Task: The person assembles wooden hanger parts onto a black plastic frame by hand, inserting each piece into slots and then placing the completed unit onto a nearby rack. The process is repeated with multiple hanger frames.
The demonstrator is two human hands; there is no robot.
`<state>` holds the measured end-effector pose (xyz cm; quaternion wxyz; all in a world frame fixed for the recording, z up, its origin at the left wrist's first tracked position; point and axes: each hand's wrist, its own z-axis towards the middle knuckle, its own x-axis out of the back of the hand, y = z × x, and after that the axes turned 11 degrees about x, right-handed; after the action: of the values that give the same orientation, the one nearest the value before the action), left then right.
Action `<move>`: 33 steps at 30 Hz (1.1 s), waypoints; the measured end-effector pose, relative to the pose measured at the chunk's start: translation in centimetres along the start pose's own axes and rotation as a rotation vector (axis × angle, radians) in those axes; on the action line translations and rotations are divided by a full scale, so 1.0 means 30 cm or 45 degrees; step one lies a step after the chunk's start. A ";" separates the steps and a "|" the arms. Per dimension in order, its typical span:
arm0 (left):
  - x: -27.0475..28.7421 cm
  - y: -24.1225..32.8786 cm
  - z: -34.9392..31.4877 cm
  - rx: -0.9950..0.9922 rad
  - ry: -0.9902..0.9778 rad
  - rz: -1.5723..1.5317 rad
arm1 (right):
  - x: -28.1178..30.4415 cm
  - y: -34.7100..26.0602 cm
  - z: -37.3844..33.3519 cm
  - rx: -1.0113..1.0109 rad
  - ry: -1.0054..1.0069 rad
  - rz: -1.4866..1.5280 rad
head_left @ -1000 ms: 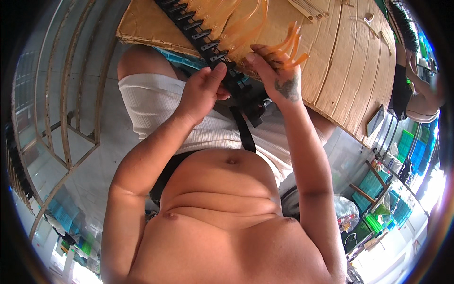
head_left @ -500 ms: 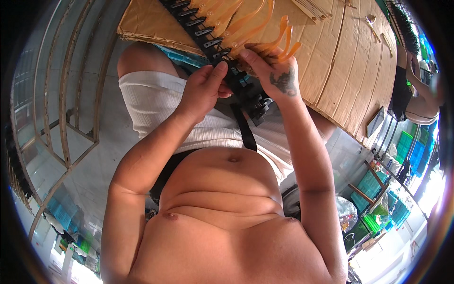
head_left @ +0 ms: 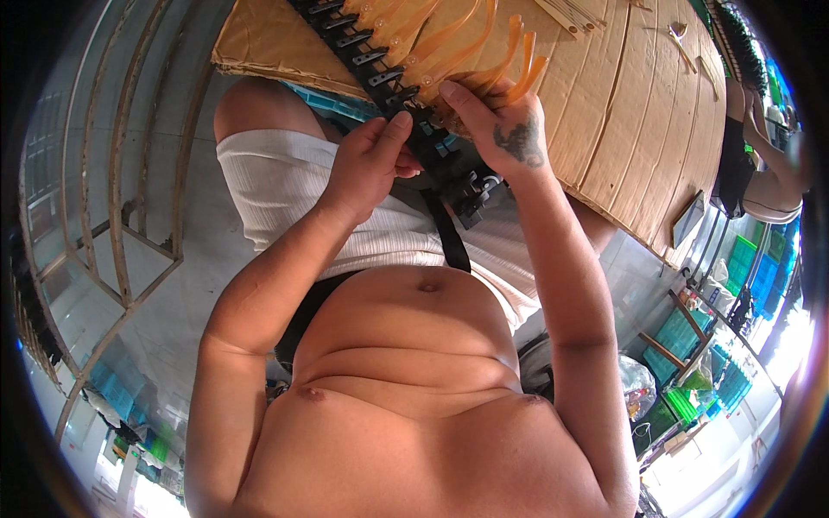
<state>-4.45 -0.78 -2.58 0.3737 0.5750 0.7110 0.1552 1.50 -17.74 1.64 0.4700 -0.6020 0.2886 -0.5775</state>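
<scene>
A long black rack (head_left: 363, 65) with a row of small black clips slants from the cardboard-topped table toward my lap. Translucent amber strips with curved ends, shaped like glasses temples (head_left: 445, 39), fan out from the clips to the right. My left hand (head_left: 376, 160) is closed at the rack's near left edge, thumb on top and fingers curled beneath. Gripped in my right hand (head_left: 501, 125) are several more amber glasses temples (head_left: 522, 78), their curved ends pointing away from me. Its thumb lies close to the nearest clips, and the right fingertips are partly hidden.
The cardboard table top (head_left: 639, 129) carries thin pale strips (head_left: 566, 17) and a few small loose pieces (head_left: 682, 43). Another person (head_left: 768, 181) is at the far right. Metal rails (head_left: 121, 173) stand left; green and blue crates (head_left: 673, 337) stand lower right.
The amber temples in my right hand have tilted slightly and shifted a little. My left hand stays at the rack's edge, almost unmoved.
</scene>
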 end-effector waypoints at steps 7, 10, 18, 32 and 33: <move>0.000 0.001 0.001 -0.001 -0.006 -0.009 | 0.002 0.016 0.005 -0.029 -0.006 0.042; -0.001 0.002 -0.001 0.005 -0.010 -0.028 | 0.007 0.022 0.006 -0.016 -0.047 0.009; -0.002 0.004 -0.004 0.006 -0.016 -0.023 | 0.013 0.016 0.003 -0.012 -0.092 0.053; -0.010 0.053 0.005 -0.058 0.133 -0.030 | 0.044 0.023 -0.016 -0.043 0.140 0.332; -0.010 0.049 0.002 -0.033 0.122 -0.018 | 0.068 0.014 -0.021 -0.111 0.023 0.284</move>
<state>-3.37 -0.65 -1.55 0.3477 0.5572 0.7300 0.1890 1.30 -19.87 2.05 0.5020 -0.5807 0.3827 -0.5140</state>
